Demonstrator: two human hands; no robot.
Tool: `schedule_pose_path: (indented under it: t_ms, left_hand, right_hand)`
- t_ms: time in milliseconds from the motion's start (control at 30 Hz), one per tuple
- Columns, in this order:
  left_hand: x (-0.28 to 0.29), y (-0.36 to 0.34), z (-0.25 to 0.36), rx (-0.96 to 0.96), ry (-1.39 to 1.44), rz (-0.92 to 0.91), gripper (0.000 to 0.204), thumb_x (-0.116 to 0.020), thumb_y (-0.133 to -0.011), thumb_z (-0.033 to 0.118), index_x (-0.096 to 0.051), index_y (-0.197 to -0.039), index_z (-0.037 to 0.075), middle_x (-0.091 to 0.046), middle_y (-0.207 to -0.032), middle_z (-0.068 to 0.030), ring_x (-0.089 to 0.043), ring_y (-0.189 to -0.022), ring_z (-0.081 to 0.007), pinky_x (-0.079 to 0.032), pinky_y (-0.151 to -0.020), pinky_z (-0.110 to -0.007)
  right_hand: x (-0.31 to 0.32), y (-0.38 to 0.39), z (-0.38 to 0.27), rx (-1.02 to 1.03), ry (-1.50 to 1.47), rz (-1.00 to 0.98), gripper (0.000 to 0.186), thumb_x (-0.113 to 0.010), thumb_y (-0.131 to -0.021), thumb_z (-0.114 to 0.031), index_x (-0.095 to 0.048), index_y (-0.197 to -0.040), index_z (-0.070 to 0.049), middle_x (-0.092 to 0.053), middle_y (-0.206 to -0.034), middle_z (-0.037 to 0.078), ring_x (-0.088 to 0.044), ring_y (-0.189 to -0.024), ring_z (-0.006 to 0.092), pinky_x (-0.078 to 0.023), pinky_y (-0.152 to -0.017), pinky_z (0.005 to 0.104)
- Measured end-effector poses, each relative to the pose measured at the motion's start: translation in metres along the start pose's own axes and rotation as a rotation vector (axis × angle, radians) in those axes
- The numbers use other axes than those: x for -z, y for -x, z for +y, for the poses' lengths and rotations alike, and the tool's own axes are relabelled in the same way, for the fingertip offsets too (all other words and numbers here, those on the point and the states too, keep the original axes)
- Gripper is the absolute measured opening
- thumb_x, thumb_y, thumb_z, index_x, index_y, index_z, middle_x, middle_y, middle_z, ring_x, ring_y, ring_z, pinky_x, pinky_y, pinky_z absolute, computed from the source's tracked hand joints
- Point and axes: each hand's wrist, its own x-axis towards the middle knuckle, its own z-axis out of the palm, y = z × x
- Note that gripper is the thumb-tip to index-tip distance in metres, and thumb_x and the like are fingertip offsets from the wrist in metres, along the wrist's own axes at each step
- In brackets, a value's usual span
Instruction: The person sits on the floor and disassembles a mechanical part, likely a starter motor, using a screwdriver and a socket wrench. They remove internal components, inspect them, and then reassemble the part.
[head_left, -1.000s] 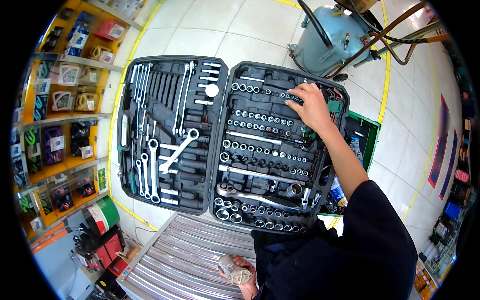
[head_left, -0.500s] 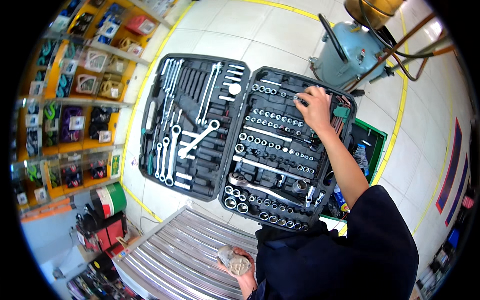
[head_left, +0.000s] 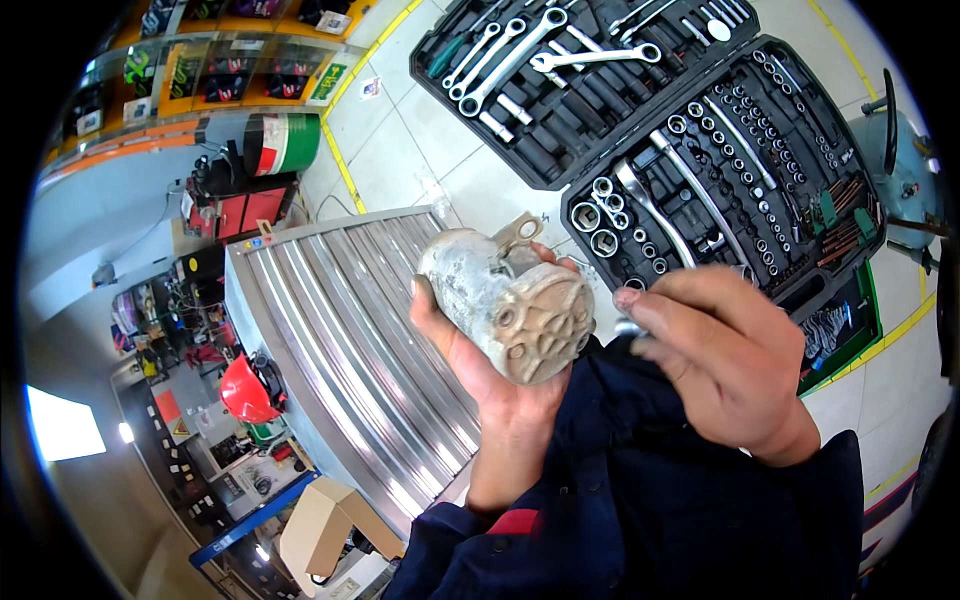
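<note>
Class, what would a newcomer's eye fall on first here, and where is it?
The worn grey metal part at the centre, held in the left hand. To its right, the right hand pinches a small shiny piece. An open black tool case fills the upper right.

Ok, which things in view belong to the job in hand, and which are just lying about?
Likely the job:
worn grey metal cylinder, in the left hand
small shiny metal piece, held in the right hand
open black plastic tool case with silver sockets

Seemingly just around:
open brown cardboard box
green, white and red drum
pale blue metal tank
</note>
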Motion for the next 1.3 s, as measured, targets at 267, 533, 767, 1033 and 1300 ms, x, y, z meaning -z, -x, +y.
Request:
schedule_pose_path:
  t_ms: [267,533,767,1033,1300]
  left_hand:
    - [-0.001,0.015,-0.008,-0.204,-0.156,0.227,0.064,-0.051,-0.087,0.065,-0.054,-0.122,0.012,-0.061,-0.114,-0.0093,-0.061,-0.102,-0.0296,-0.051,-0.091,-0.046]
    - [-0.005,0.018,-0.008,-0.305,-0.243,0.219,0.066,-0.048,-0.088,0.066,-0.053,-0.123,0.011,-0.061,-0.113,-0.0129,-0.061,-0.104,-0.0299,-0.050,-0.092,-0.045]
    - [0.000,0.017,-0.008,-0.325,-0.242,0.164,0.068,-0.048,-0.087,0.067,-0.051,-0.125,0.011,-0.061,-0.112,-0.0167,-0.061,-0.101,-0.0338,-0.052,-0.087,-0.053]
    - [0.023,0.003,0.001,-0.356,-0.266,0.069,0.062,-0.055,-0.087,0.060,-0.051,-0.126,0.012,-0.063,-0.110,-0.0146,-0.063,-0.098,-0.0348,-0.054,-0.085,-0.052]
    - [0.137,0.024,0.054,-0.348,-0.373,0.399,0.060,-0.065,-0.082,0.053,-0.052,-0.124,0.012,-0.062,-0.110,-0.0103,-0.062,-0.102,-0.0305,-0.053,-0.088,-0.047]
  right_hand:
    - [-0.024,0.007,-0.027,0.207,-0.014,0.033,0.033,-0.086,-0.063,-0.001,-0.064,-0.086,0.004,-0.067,-0.082,0.017,-0.069,-0.067,0.0239,-0.057,-0.055,0.0289]
    - [-0.026,0.007,-0.031,0.093,-0.057,0.045,0.032,-0.087,-0.063,-0.003,-0.063,-0.083,0.003,-0.067,-0.079,0.016,-0.069,-0.066,0.0233,-0.057,-0.056,0.0287]
    - [-0.028,0.011,-0.028,-0.085,-0.141,-0.039,0.024,-0.082,-0.067,-0.013,-0.064,-0.081,-0.004,-0.064,-0.077,0.009,-0.064,-0.060,0.0223,-0.051,-0.051,0.0288]
    - [-0.015,0.028,0.019,-0.148,0.000,-0.127,0.018,-0.062,-0.082,-0.004,-0.062,-0.100,-0.003,-0.063,-0.090,0.012,-0.064,-0.084,0.0275,-0.052,-0.067,0.0350]
    - [0.129,0.049,0.204,-0.746,0.567,0.338,0.029,-0.062,-0.089,-0.019,-0.061,-0.110,0.000,-0.068,-0.089,0.022,-0.068,-0.083,0.0348,-0.052,-0.073,0.0403]
